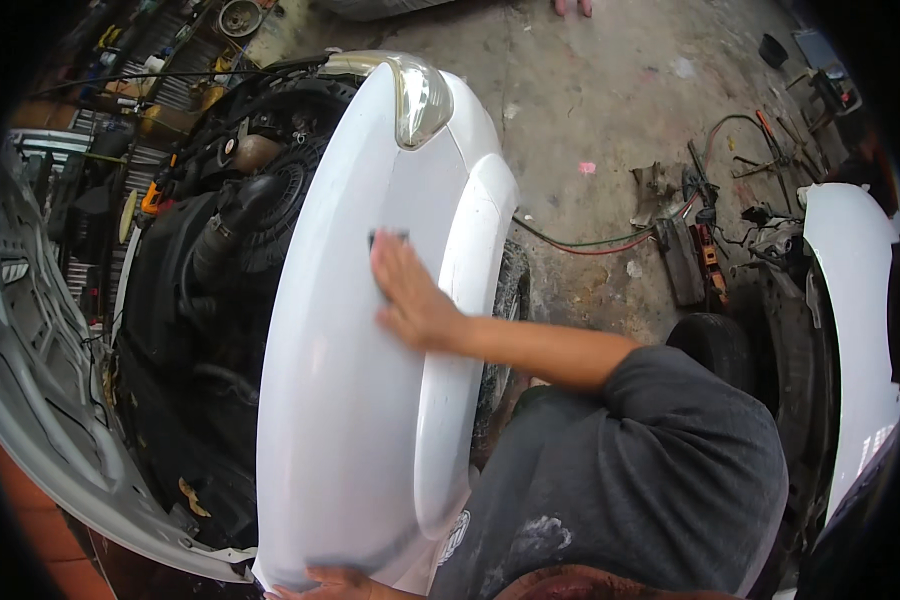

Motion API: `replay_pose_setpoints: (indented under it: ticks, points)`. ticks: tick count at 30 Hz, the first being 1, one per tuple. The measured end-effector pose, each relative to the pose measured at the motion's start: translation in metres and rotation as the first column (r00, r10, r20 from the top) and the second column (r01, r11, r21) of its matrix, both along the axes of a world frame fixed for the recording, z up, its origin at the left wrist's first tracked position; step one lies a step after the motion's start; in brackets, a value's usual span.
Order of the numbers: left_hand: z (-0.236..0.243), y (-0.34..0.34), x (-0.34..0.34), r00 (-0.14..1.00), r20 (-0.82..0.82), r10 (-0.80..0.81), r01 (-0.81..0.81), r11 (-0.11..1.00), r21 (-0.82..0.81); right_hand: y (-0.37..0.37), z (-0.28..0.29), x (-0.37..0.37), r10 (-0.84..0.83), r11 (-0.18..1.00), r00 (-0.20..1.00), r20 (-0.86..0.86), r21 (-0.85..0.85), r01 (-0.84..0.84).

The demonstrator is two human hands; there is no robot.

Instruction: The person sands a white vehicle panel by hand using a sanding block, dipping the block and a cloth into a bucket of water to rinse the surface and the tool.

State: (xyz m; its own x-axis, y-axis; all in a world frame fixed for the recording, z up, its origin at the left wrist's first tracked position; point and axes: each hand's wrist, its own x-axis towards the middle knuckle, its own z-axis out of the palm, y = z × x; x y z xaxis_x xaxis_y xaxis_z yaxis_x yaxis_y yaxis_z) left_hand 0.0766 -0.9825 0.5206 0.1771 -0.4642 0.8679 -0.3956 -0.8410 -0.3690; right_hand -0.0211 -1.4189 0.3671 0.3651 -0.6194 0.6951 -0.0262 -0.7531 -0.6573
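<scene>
A white car fender (350,400) runs lengthwise before me, its top dull and hazy in patches. My right hand (415,300), smeared by motion, lies on the fender with fingers stretched forward. Under its fingertips shows the edge of a small dark piece (390,236) that looks like sandpaper; the rest is hidden beneath the hand. My left hand (332,584) rests on the near end of the fender at the lower edge, fingers spread, partly cut off. Ahead of the right hand is the headlight (422,105).
The engine bay (210,280) opens left of the fender, beside the raised hood (40,380). On the floor right lie a red and green hose (600,248), car parts (695,240) and a tire (712,345). Another white panel (855,300) stands at far right.
</scene>
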Motion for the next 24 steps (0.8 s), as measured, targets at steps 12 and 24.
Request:
replay_pose_setpoints:
  ticks: [12, 24]
  points:
    - [0.003, -0.005, 0.002, 0.995, -0.039, -0.092, 0.089, 0.994, -0.063, -0.057, 0.012, 0.003, -0.092, 0.994, 0.992, 0.080, 0.069, 0.087]
    - [-0.005, 0.009, 0.012, 0.999, 0.005, 0.050, -0.050, 0.994, -0.092, -0.007, -0.008, -0.028, 0.056, 0.992, 0.992, -0.111, 0.123, -0.042]
